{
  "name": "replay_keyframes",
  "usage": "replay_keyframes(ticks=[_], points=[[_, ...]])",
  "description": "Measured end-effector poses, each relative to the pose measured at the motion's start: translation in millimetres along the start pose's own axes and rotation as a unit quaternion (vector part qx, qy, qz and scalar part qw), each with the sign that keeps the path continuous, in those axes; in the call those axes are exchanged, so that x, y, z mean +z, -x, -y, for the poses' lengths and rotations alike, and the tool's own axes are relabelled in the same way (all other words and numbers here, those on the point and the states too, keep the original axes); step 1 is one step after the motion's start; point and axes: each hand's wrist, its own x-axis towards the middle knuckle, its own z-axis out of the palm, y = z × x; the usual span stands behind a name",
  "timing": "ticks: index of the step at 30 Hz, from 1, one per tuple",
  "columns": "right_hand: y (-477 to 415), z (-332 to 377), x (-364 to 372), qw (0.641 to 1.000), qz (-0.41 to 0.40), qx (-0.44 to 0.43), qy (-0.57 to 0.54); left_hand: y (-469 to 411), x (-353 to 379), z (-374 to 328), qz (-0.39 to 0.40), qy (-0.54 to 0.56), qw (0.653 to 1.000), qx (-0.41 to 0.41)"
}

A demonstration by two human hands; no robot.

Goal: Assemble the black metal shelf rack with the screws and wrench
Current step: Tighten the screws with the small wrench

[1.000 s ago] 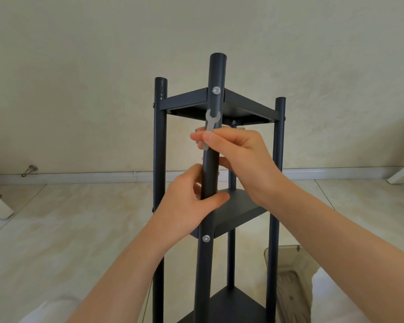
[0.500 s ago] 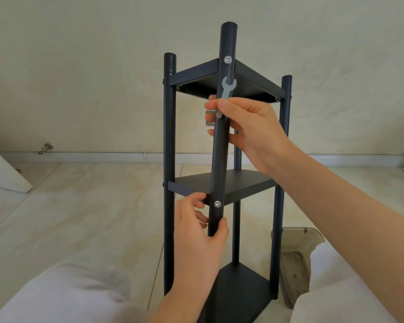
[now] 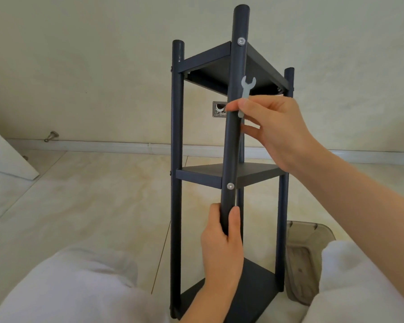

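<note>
- Shelf rack (image 3: 176, 136) stands upright on the tiled floor (image 3: 79, 194), just in front of the person's knees. Four posts and three shelves are in place.
- Left hand (image 3: 222, 248) is wrapped round the near post (image 3: 233, 136), thumb and fingers curled on it, just below the middle screw (image 3: 230, 186). Judged purpose: steady the rack so the post does not twist or tip under wrench load.
- Right hand (image 3: 275, 127) pinches the lower handle of the small flat wrench (image 3: 247, 87). One fingertip shows on the far side of the near post, so the hand looks braced against it.
- Wrench is upright beside the near post, open end pointing up, below the top screw (image 3: 241, 41) and not touching it.
- Top screw and middle screw both look seated flush; how tight they are cannot be told.
- Judgement: assembly is nearly complete, at the final tightening or checking stage. Top screw is the likely next target; the wrench must rise and seat squarely on the head.
- Risk: the thin wrench could slip off a shallow head.
- Clear plastic tray (image 3: 299, 259) sits on the floor just beside the rack's right foot; contents not discernible.
</note>
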Motion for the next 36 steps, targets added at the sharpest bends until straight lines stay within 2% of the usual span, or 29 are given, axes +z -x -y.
replay_keyframes(ticks=[4,10,14,19,24,36], points=[[9.4,-10.9,-4.2,0.998,0.021,0.028,0.043,-9.2,-0.3,1.1,-0.042,-0.01,0.998,0.037],[30.2,-33.2,-7.3,0.986,0.065,0.063,0.143,-15.9,-6.4,5.1,-0.073,-0.03,0.996,0.048],[50.0,-51.7,-0.4,0.977,0.042,0.056,0.204,-16.6,-9.8,8.1,-0.085,-0.039,0.994,0.059],[94.4,-87.9,29.1,0.973,-0.063,0.016,0.219,-18.9,-17.8,12.8,-0.101,-0.043,0.991,0.075],[116.8,-120.7,49.1,0.981,-0.091,0.081,0.149,-22.4,-27.8,15.7,-0.101,-0.042,0.991,0.074],[123.1,-142.1,72.8,0.976,-0.028,0.114,0.183,-28.6,-52.6,39.6,-0.09,-0.051,0.995,0.01]])
